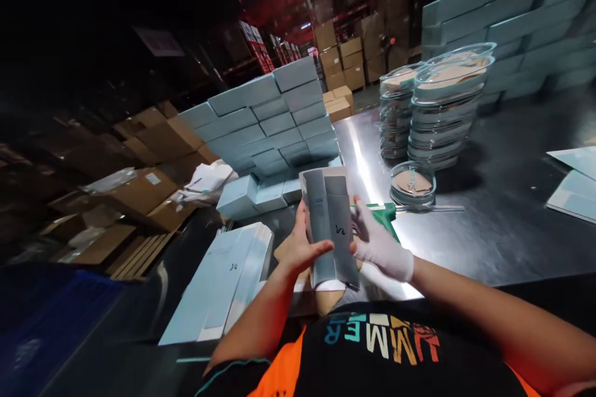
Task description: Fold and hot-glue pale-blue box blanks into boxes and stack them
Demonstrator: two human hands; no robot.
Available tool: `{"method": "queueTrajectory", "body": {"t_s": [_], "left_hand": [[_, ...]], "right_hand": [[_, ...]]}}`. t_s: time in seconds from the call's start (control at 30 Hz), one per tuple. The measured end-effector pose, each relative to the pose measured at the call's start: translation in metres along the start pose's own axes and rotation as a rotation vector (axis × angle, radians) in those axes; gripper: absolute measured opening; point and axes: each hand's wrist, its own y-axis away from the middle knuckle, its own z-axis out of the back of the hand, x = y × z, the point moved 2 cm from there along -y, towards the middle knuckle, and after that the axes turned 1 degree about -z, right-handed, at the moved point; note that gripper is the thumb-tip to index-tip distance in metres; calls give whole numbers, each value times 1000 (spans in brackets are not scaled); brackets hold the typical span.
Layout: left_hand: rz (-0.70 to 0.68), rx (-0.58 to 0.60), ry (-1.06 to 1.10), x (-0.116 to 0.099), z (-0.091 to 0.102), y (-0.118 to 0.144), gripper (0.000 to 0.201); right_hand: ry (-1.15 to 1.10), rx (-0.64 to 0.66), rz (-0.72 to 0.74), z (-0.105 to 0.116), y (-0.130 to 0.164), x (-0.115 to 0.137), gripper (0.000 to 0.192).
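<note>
Both my hands hold a flat, pale blue-grey carton [329, 223] upright over the near edge of a steel table [503, 223]. My bare left hand [298, 249] grips its left side with the thumb across the front. My right hand [379, 242], in a white glove, holds its right edge. The carton is partly unfolded, with a small dark logo on its front panel. Below it, near my body, lie brownish card pieces, partly hidden.
A stack of flat cartons [218, 282] lies left of my hands. Folded blue boxes [274, 121] are piled behind, more at far right [512, 12]. Stacks of clear round containers [442, 105], one single container [412, 183] and a green tool [384, 214] stand on the table. Brown cardboard boxes [144, 192] fill the floor left.
</note>
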Motion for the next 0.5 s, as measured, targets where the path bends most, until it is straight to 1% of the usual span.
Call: {"method": "queueTrajectory", "body": {"t_s": [0.03, 0.07, 0.1, 0.17, 0.2, 0.27, 0.3, 0.33, 0.4, 0.43, 0.47, 0.5], "left_hand": [[-26, -13, -12, 1, 0, -1, 133], [-53, -5, -33, 1, 0, -1, 122], [-78, 18, -67, 1, 1, 0, 107], [-127, 74, -169, -3, 2, 4, 72], [-160, 84, -224, -6, 3, 7, 58], [-276, 67, -310, -17, 6, 10, 43], [-355, 74, -344, -25, 8, 11, 38], [-442, 109, -380, -34, 9, 12, 31], [-603, 217, -450, -52, 13, 11, 20], [-669, 269, -477, -61, 16, 10, 20], [-722, 304, -496, -69, 20, 10, 21], [-760, 322, -504, -76, 25, 9, 21]], "right_hand": [[67, -19, 22, -1, 0, 1, 127], [169, -77, 68, 1, -3, 3, 118], [292, -163, 135, 5, -6, 6, 106], [582, -335, 332, 15, -13, 16, 81], [740, -394, 457, 20, -15, 24, 73], [1020, -468, 696, 27, -16, 42, 64], [1117, -493, 790, 29, -14, 53, 61], [1173, -509, 857, 31, -12, 63, 57], [1163, -488, 909, 34, -6, 82, 44], [1102, -425, 895, 36, -4, 89, 33], [1016, -322, 840, 39, -2, 95, 27], [904, -195, 729, 41, -1, 99, 33]]}}
